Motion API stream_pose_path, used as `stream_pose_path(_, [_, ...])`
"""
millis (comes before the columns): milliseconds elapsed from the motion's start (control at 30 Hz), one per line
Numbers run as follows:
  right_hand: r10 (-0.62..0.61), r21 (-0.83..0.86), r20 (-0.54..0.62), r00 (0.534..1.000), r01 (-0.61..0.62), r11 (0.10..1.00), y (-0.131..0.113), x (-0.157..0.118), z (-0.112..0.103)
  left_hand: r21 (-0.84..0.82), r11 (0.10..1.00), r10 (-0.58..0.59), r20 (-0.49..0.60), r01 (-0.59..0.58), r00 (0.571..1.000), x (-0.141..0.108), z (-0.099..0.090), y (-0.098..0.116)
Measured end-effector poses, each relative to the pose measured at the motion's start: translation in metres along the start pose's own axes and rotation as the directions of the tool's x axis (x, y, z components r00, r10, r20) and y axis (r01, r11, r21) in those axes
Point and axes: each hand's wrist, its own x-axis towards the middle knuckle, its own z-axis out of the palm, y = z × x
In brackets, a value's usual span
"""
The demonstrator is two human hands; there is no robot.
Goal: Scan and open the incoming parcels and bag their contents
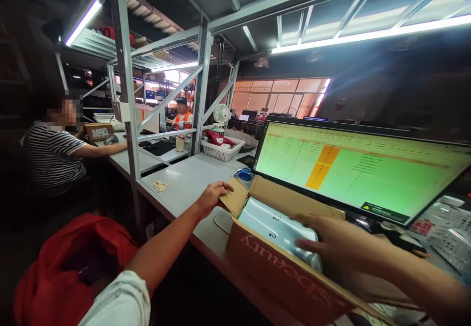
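Observation:
An open cardboard box with the word "Beauty" on its side stands at the desk's front edge, below the monitor. Inside it lies a pale, shiny item with small dark marks. At the box's left end, my left hand pinches the raised flap between thumb and fingers. My right hand reaches over the box from the right, slightly blurred, its fingers and thumb apart on the right part of the pale item; whether it grips the item cannot be made out.
Behind the box is a large monitor. A roll of blue tape and a white basket are on the desk. Metal posts rise at left. A person in stripes sits far left, near a red bag.

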Motion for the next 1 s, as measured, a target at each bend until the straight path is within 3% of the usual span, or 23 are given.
stream_pose_path(67, [-0.021,0.005,0.163,0.986,0.021,1.000,-0.030,0.013,0.000,0.029,0.999,0.015,-0.052,-0.013,0.999,-0.018,0.002,0.007])
stream_pose_path(133, [-0.041,0.009,0.254,0.966,0.040,0.999,-0.047,0.016,0.004,0.038,0.999,0.012,-0.109,-0.008,0.994,-0.037,0.001,0.008])
stream_pose_path(300, [-0.097,0.052,0.283,0.954,0.085,0.995,-0.050,0.013,0.012,-0.088,0.996,0.013,-0.177,-0.029,0.984,-0.068,-0.009,-0.008])
stream_pose_path(567, [-0.051,0.037,0.298,0.953,0.042,0.998,-0.048,0.016,0.010,-0.140,0.988,0.045,-0.185,-0.072,0.982,-0.066,-0.017,-0.041])
stream_pose_path(700, [-0.005,0.053,0.257,0.966,-0.009,0.999,-0.036,0.008,0.026,-0.202,0.969,0.114,-0.160,-0.145,0.981,-0.071,-0.024,-0.067])
stream_pose_path(800, [0.030,0.074,0.097,0.995,-0.038,0.997,-0.018,0.003,0.050,-0.221,0.934,0.277,-0.052,-0.282,0.959,-0.066,-0.033,-0.091])
stream_pose_path(867, [0.078,0.069,-0.042,0.996,-0.075,0.995,-0.008,0.000,0.064,-0.079,0.948,0.316,0.103,-0.309,0.943,-0.055,-0.039,-0.105])
stream_pose_path(933, [0.145,0.086,-0.132,0.981,-0.134,0.987,-0.004,-0.003,0.070,0.174,0.955,0.186,0.280,-0.241,0.942,-0.041,-0.041,-0.116])
stream_pose_path(1000, [0.206,0.125,-0.156,0.966,-0.187,0.974,-0.005,-0.007,0.070,0.382,0.903,0.032,0.391,-0.194,0.920,-0.028,-0.040,-0.123])
